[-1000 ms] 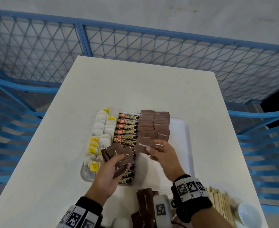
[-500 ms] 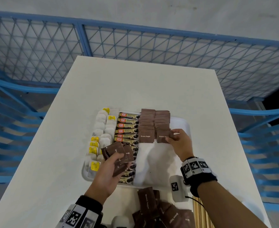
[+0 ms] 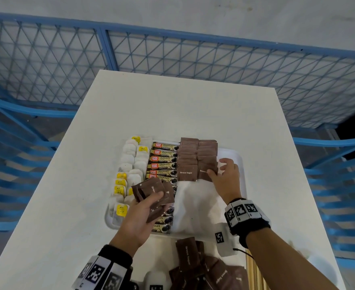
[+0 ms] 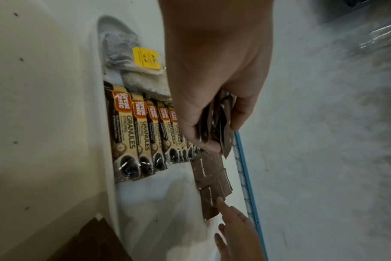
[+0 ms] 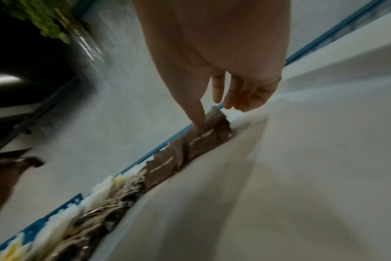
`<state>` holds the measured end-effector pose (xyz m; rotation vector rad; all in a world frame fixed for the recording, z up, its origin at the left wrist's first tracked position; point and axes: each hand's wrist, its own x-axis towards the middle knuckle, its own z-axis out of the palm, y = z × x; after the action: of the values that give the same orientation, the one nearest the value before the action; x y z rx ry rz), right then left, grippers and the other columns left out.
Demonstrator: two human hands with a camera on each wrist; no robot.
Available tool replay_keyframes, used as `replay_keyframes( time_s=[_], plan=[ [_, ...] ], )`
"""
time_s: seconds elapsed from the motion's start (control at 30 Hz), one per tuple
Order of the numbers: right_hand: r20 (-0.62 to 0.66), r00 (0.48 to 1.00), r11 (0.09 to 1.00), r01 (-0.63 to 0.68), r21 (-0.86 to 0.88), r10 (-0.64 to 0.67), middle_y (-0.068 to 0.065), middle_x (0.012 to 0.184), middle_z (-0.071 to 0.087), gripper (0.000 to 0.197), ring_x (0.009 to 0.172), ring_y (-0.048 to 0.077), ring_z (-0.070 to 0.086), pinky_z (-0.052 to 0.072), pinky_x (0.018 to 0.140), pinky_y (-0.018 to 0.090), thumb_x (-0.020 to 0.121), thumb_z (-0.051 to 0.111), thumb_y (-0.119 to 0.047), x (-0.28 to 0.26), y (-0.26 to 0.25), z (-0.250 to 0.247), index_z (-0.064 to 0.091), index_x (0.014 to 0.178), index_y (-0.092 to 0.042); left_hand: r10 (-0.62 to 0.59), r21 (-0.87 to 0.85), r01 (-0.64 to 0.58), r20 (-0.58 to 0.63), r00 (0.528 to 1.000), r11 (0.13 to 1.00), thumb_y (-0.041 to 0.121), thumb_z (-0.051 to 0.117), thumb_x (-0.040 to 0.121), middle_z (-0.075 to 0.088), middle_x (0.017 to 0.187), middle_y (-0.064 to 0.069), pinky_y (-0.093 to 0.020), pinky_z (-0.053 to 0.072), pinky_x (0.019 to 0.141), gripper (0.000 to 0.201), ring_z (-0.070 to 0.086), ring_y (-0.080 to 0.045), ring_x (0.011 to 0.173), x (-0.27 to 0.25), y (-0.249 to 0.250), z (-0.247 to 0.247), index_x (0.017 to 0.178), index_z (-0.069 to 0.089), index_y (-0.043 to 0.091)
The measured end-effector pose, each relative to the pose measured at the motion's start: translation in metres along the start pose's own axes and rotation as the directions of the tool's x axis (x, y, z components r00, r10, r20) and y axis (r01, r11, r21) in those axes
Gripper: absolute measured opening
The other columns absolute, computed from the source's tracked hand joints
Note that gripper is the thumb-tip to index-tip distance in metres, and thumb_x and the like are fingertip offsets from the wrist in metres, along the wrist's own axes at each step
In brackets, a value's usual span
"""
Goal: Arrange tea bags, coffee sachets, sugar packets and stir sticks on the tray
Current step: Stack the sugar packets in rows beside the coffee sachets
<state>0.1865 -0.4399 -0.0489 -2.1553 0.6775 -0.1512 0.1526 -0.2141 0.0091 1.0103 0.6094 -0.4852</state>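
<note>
Left hand (image 3: 140, 216): thumb and fingers clamped on a fanned bunch of brown sugar packets (image 3: 153, 192), held above the tray's coffee row.
Right hand (image 3: 226, 176): fingers straight, index fingertip pressing the nearest packet of the right-hand sugar column (image 3: 207, 158).
Tray (image 3: 242, 185): white, on the desk (image 3: 182, 105); tea bags (image 3: 130, 164) along the left, Great Taste coffee sachets (image 3: 163, 159) next, two sugar columns beside them.
Loose sugar packets (image 3: 205, 266): piled at the desk's near edge.
Stir sticks (image 3: 254, 273): beside that pile.
</note>
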Motion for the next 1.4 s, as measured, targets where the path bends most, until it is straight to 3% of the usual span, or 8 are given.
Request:
replay_keyframes(
  time_s=[0.13, 0.23, 0.43, 0.53, 0.67, 0.87, 1.03, 1.4],
  plan=[
    [-0.004, 0.993, 0.992, 0.121, 0.017, -0.121, 0.005, 0.099, 0.054, 0.029, 0.092, 0.018, 0.046, 0.039, 0.083, 0.023, 0.084, 0.065, -0.020, -0.015, -0.018, 0.001, 0.055, 0.110, -0.011, 0.019, 0.032, -0.019, 0.009, 1.000, 0.999, -0.003, 0.062, 0.081, 0.074, 0.086, -0.008, -0.027, 0.056, 0.062, 0.025, 0.068, -0.021, 0.081, 0.001, -0.001, 0.001, 0.104, 0.065, 0.008],
    [0.202, 0.960, 0.979, 0.177, 0.106, -0.195, 0.001, 0.090, 0.060, 0.012, 0.078, 0.008, 0.052, 0.041, 0.068, 0.007, 0.090, 0.059, -0.025, -0.039, -0.040, -0.002, 0.061, 0.096, -0.014, 0.039, 0.044, -0.040, 0.024, 0.999, 0.998, -0.004, 0.063, 0.080, 0.072, 0.091, -0.009, -0.025, 0.055, 0.060, 0.029, 0.067, -0.020, 0.082, 0.000, -0.002, 0.002, 0.105, 0.065, 0.010],
    [0.514, 0.841, 0.951, 0.004, 0.309, -0.171, -0.010, 0.078, 0.060, 0.016, 0.066, -0.003, 0.052, 0.042, 0.061, 0.008, 0.084, 0.065, -0.033, -0.082, -0.064, 0.004, 0.060, 0.090, -0.019, 0.061, 0.089, -0.070, 0.098, 0.993, 0.994, 0.013, 0.067, 0.071, 0.072, 0.097, -0.008, -0.025, 0.054, 0.063, 0.039, 0.066, -0.020, 0.090, -0.001, -0.004, 0.002, 0.110, 0.064, 0.011],
    [0.542, 0.829, 0.919, -0.097, 0.382, -0.138, -0.008, 0.075, 0.058, 0.017, 0.060, -0.005, 0.052, 0.041, 0.056, 0.008, 0.082, 0.069, -0.028, -0.084, -0.066, 0.004, 0.057, 0.089, -0.018, 0.066, 0.085, -0.075, 0.108, 0.992, 0.993, 0.020, 0.065, 0.072, 0.071, 0.096, -0.008, -0.025, 0.053, 0.062, 0.034, 0.065, -0.020, 0.091, -0.003, -0.005, 0.001, 0.106, 0.064, 0.015],
    [0.554, 0.823, 0.917, -0.118, 0.381, -0.124, -0.003, 0.076, 0.057, 0.020, 0.064, 0.005, 0.051, 0.041, 0.056, 0.013, 0.079, 0.073, -0.024, -0.085, -0.064, 0.003, 0.055, 0.088, -0.019, 0.060, 0.084, -0.073, 0.140, 0.988, 0.994, 0.025, 0.064, 0.069, 0.073, 0.091, -0.005, -0.026, 0.053, 0.064, 0.036, 0.068, -0.017, 0.087, -0.005, -0.004, 0.002, 0.103, 0.064, 0.015],
    [0.536, 0.839, 0.897, -0.163, 0.411, -0.094, 0.003, 0.079, 0.062, 0.012, 0.062, 0.007, 0.059, 0.047, 0.054, 0.018, 0.086, 0.064, -0.015, -0.082, -0.062, -0.001, 0.056, 0.092, -0.007, 0.022, 0.063, -0.032, 0.160, 0.987, 0.998, 0.025, 0.064, 0.075, 0.073, 0.091, -0.010, -0.028, 0.055, 0.063, 0.031, 0.067, -0.019, 0.083, -0.007, -0.002, 0.005, 0.103, 0.065, 0.012],
    [0.541, 0.837, 0.884, -0.185, 0.429, -0.088, 0.006, 0.080, 0.065, 0.012, 0.064, 0.008, 0.063, 0.052, 0.059, 0.019, 0.089, 0.059, -0.006, -0.078, -0.062, -0.011, 0.058, 0.098, 0.001, 0.003, 0.060, -0.008, 0.079, 0.997, 0.998, 0.006, 0.059, 0.086, 0.073, 0.080, -0.009, -0.026, 0.056, 0.056, 0.016, 0.065, -0.022, 0.078, -0.004, -0.003, 0.003, 0.101, 0.065, 0.009],
    [0.560, 0.824, 0.965, -0.076, 0.252, -0.081, -0.001, 0.092, 0.062, 0.018, 0.072, 0.009, 0.056, 0.047, 0.062, 0.015, 0.093, 0.053, -0.014, -0.081, -0.058, -0.020, 0.060, 0.108, -0.019, 0.034, 0.132, -0.048, 0.105, 0.994, 0.990, -0.001, 0.059, 0.085, 0.072, 0.078, -0.005, -0.026, 0.052, 0.060, 0.018, 0.064, -0.019, 0.074, -0.006, -0.006, 0.002, 0.098, 0.065, 0.011]
  ],
)
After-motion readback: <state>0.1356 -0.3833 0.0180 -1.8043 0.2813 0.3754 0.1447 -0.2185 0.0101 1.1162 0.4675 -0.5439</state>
